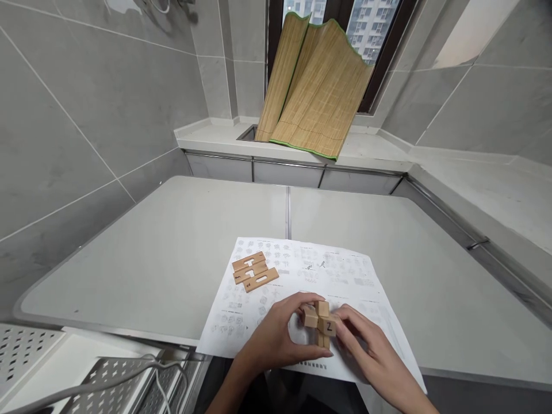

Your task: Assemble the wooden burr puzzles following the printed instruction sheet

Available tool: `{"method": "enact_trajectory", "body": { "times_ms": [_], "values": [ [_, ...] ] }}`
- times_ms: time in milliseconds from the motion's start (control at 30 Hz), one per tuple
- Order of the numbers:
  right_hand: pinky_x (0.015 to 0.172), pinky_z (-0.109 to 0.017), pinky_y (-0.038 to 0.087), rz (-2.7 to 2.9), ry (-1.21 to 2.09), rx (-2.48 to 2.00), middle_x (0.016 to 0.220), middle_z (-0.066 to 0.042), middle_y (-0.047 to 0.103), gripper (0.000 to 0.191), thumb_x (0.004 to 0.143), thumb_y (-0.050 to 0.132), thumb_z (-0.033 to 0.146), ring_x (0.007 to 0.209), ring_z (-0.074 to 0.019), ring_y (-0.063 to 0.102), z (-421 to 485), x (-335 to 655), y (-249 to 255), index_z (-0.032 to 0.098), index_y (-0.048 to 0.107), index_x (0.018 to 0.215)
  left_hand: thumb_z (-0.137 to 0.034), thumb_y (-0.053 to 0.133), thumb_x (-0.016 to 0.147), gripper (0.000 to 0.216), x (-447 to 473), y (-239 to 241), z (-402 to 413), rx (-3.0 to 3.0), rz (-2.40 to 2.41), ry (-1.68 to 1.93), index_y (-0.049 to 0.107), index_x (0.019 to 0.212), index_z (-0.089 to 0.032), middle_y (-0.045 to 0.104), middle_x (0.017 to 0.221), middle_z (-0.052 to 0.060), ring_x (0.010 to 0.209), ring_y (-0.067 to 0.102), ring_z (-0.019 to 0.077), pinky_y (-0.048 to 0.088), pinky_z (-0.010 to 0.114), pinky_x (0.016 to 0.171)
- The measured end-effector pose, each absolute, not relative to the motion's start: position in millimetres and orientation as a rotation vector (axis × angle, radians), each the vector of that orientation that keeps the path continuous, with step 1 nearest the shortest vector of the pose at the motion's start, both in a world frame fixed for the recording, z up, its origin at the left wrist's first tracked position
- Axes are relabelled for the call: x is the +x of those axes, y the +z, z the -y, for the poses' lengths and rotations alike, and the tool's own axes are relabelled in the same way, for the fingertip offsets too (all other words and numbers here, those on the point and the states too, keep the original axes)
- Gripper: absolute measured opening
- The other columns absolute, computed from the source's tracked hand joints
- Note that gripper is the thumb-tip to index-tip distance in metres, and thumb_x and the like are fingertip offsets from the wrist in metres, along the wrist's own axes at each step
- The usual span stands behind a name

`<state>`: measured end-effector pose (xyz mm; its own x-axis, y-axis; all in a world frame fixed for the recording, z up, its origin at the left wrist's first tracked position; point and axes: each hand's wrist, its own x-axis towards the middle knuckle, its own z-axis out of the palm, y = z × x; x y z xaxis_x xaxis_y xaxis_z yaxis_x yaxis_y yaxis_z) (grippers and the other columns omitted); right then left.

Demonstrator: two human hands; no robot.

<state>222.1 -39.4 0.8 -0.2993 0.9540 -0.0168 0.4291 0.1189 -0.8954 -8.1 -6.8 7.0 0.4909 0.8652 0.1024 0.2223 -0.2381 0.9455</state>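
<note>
The wooden puzzle assembly (319,324) is a small cluster of pale, square-sectioned bars crossed through one another, one bar standing upright and others jutting sideways and toward the camera, with a dark mark like a "Z" on the end face nearest the viewer. It sits just above the near edge of a printed instruction sheet (302,276), pinched between the left hand (276,339) on its left side and the right hand (366,345) on its right
</note>
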Motion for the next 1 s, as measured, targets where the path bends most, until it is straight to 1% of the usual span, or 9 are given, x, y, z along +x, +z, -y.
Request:
{"method": "enact_trajectory", "body": {
  "times_ms": [133, 300, 367, 433, 533, 633, 733, 900, 1000],
  "values": [
    [0.065, -0.027, 0.041, 1.741, 1.207, -1.359, 0.075, 0.002, 0.049, 0.045, 0.110, 0.044, 0.058, 0.068, -0.0168, 0.047, 39.3, 224.7, 0.8, 0.024, 0.050, 0.080, -0.033, 0.093, 0.078, 0.069, -8.7, 8.4, 6.1, 1.754, -0.857, 0.776, 0.063, 0.140, -0.028, 0.072, 0.138, 0.006, 0.127, 0.067, 0.0288, 0.050, 0.039, 0.112],
    [0.064, -0.027, 0.041, 1.734, 1.231, -1.378, 0.074, 0.002, 0.049, 0.047, 0.107, 0.048, 0.061, 0.068, -0.0171, 0.048, 39.8, 225.9, 3.6, 0.023, 0.054, 0.079, -0.028, 0.088, 0.082, 0.062, -7.8, 5.9, 4.9, 1.778, -0.843, 0.769, 0.063, 0.139, -0.029, 0.071, 0.140, 0.005, 0.128, 0.066, 0.0291, 0.049, 0.042, 0.113],
    [0.063, -0.027, 0.043, 1.724, 1.177, -1.432, 0.071, 0.002, 0.052, 0.048, 0.106, 0.048, 0.061, 0.067, -0.0175, 0.051, 38.1, 229.6, 3.1, 0.023, 0.059, 0.079, -0.028, 0.090, 0.081, 0.068, -6.7, 3.3, 4.7, 1.764, -0.880, 0.765, 0.061, 0.142, -0.031, 0.070, 0.142, 0.005, 0.127, 0.066, 0.0283, 0.050, 0.042, 0.112],
    [0.062, -0.028, 0.043, 1.711, 1.052, -1.527, 0.068, 0.002, 0.056, 0.049, 0.104, 0.049, 0.063, 0.065, -0.0181, 0.053, 32.6, 238.4, 1.5, 0.023, 0.063, 0.080, -0.029, 0.092, 0.078, 0.080, -5.7, -0.2, 4.9, 1.715, -0.949, 0.761, 0.055, 0.149, -0.032, 0.068, 0.145, 0.006, 0.120, 0.068, 0.0266, 0.051, 0.043, 0.109],
    [0.059, -0.029, 0.044, 1.675, 0.796, -1.709, 0.068, 0.000, 0.063, 0.052, 0.101, 0.049, 0.068, 0.059, -0.0189, 0.055, 15.7, 260.6, -1.8, 0.023, 0.069, 0.086, -0.033, 0.092, 0.078, 0.089, -5.0, -5.2, 5.9, 1.641, -1.053, 0.747, 0.047, 0.155, -0.031, 0.070, 0.140, 0.007, 0.109, 0.068, 0.0246, 0.053, 0.044, 0.105],
    [0.062, -0.032, 0.043, 1.658, 0.498, -1.851, 0.077, -0.005, 0.071, 0.054, 0.099, 0.047, 0.071, 0.065, -0.0226, 0.061, -8.0, 286.5, -6.8, 0.023, 0.069, 0.085, -0.033, 0.086, 0.084, 0.075, -5.0, -6.8, 7.0, 1.625, -1.104, 0.750, 0.051, 0.151, -0.030, 0.073, 0.133, 0.006, 0.106, 0.068, 0.0234, 0.054, 0.043, 0.103],
    [0.066, -0.035, 0.044, 1.600, 0.273, -1.982, 0.079, -0.009, 0.073, 0.054, 0.095, 0.047, 0.072, 0.072, -0.0271, 0.065, -32.2, 306.9, -13.1, 0.024, 0.066, 0.078, -0.029, 0.081, 0.087, 0.056, -5.1, -4.4, 7.0, 1.654, -1.090, 0.761, 0.060, 0.139, -0.027, 0.074, 0.130, 0.005, 0.102, 0.069, 0.0216, 0.054, 0.041, 0.101],
    [0.065, -0.035, 0.042, 1.541, 0.244, -2.120, 0.083, -0.010, 0.076, 0.053, 0.095, 0.046, 0.070, 0.075, -0.0286, 0.067, -57.7, 319.7, -18.1, 0.024, 0.068, 0.079, -0.030, 0.075, 0.091, 0.031, -5.2, 1.7, 6.9, 1.696, -1.070, 0.756, 0.070, 0.122, -0.024, 0.077, 0.119, 0.005, 0.099, 0.070, 0.0209, 0.056, 0.037, 0.094],
    [0.061, -0.034, 0.039, 1.552, 0.252, -2.158, 0.085, -0.012, 0.077, 0.058, 0.096, 0.043, 0.074, 0.074, -0.0293, 0.066, -54.1, 317.7, -18.6, 0.024, 0.068, 0.080, -0.033, 0.070, 0.095, 0.024, -4.8, 2.4, 7.6, 1.706, -1.066, 0.780, 0.072, 0.117, -0.023, 0.078, 0.113, 0.005, 0.097, 0.071, 0.0206, 0.056, 0.036, 0.091]
  ]
}}
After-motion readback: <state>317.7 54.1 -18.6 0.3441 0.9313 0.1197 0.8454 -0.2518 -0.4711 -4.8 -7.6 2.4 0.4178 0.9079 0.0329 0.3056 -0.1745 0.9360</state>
